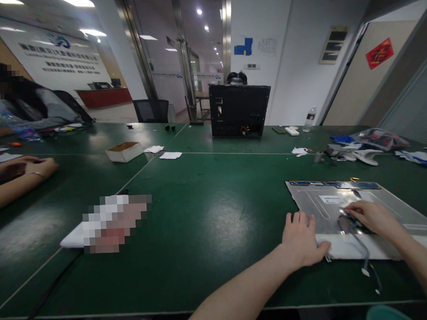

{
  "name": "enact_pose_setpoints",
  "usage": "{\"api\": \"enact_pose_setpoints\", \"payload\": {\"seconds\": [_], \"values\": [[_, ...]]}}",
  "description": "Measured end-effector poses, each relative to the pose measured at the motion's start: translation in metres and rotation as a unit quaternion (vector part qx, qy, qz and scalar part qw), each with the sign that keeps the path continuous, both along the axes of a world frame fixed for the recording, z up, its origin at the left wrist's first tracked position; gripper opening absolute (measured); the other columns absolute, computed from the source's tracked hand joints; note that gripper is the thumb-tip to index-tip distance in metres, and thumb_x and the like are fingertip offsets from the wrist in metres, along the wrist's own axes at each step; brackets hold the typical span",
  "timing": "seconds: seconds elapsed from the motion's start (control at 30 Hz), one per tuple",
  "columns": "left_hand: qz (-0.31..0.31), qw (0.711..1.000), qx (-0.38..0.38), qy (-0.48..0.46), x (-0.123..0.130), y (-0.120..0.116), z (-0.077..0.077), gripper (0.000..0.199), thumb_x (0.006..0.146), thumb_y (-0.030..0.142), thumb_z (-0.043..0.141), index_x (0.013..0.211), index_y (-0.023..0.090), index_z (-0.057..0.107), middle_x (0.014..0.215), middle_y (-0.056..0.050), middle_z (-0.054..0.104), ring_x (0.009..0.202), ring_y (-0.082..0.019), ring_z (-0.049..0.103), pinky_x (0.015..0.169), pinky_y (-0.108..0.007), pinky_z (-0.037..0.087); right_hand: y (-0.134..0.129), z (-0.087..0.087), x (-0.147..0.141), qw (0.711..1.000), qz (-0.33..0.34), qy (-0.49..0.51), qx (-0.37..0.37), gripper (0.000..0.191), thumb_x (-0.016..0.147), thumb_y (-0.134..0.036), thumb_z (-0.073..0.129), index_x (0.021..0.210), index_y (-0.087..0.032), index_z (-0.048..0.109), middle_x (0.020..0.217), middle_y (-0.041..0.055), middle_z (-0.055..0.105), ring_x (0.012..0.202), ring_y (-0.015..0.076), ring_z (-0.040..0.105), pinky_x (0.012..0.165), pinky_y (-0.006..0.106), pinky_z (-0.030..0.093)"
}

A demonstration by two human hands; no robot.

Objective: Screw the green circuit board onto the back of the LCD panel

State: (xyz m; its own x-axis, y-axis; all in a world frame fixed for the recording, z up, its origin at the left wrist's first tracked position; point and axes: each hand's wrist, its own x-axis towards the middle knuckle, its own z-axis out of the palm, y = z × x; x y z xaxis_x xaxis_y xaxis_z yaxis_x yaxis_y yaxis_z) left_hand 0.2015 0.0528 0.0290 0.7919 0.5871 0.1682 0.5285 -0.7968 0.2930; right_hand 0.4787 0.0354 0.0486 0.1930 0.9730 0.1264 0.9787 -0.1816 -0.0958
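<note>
A flat metal-backed panel (325,207) lies on the green table at the right, with a blue circuit strip (356,185) along its far edge. My left hand (302,241) rests at the panel's near left corner, fingers apart, holding nothing. Over the panel's middle, my right hand (377,216) has its fingers pinched together near a bundle of dark cables (360,243); what they grip is too small to make out. The cables hang over the panel's near edge and end in white connectors on the table.
A black monitor housing (239,109) stands at the table's far side. An open box (124,152) and a blurred-out flat item (110,226) lie left. Gloves (367,156), a plastic bag (380,137) and a bottle (309,119) are back right. People sit at the left, one person's hands on the table.
</note>
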Motion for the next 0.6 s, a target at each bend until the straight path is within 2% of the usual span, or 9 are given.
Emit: {"api": "enact_pose_setpoints", "payload": {"seconds": [0.13, 0.33, 0.6], "values": [[-0.002, 1.0, -0.01, -0.007, 0.005, 0.001, -0.002, 0.077, 0.094, 0.061, 0.037, 0.146, 0.004, 0.039, 0.137, -0.024, 0.048, 0.126, -0.036, 0.041, 0.106, -0.05, 0.032, -0.003, 0.003, -0.001, 0.999, -0.027, -0.004, -0.029, 0.026, 0.081, -0.031, 0.049, 0.082, -0.02, 0.072, 0.084, 0.0114, 0.075, 0.079, 0.0317, 0.069, 0.065, 0.037, 0.047], [-0.021, 1.0, -0.015, -0.001, 0.011, 0.005, -0.002, 0.077, 0.095, 0.061, 0.034, 0.146, 0.004, 0.038, 0.141, -0.024, 0.046, 0.127, -0.036, 0.04, 0.105, -0.05, 0.031, -0.008, 0.004, -0.001, 0.998, -0.052, -0.005, -0.043, 0.023, 0.086, -0.024, 0.045, 0.086, -0.021, 0.068, 0.095, 0.015, 0.074, 0.082, 0.0299, 0.068, 0.064, 0.035, 0.044], [-0.053, 0.998, -0.016, 0.007, 0.026, 0.013, -0.001, 0.079, 0.095, 0.064, 0.035, 0.147, 0.004, 0.037, 0.138, -0.024, 0.048, 0.129, -0.035, 0.041, 0.108, -0.049, 0.03, 0.005, -0.004, 0.002, 0.997, -0.064, -0.032, -0.005, 0.018, 0.084, -0.026, 0.05, 0.082, -0.023, 0.068, 0.09, 0.0136, 0.075, 0.079, 0.0298, 0.068, 0.063, 0.035, 0.043]]}}
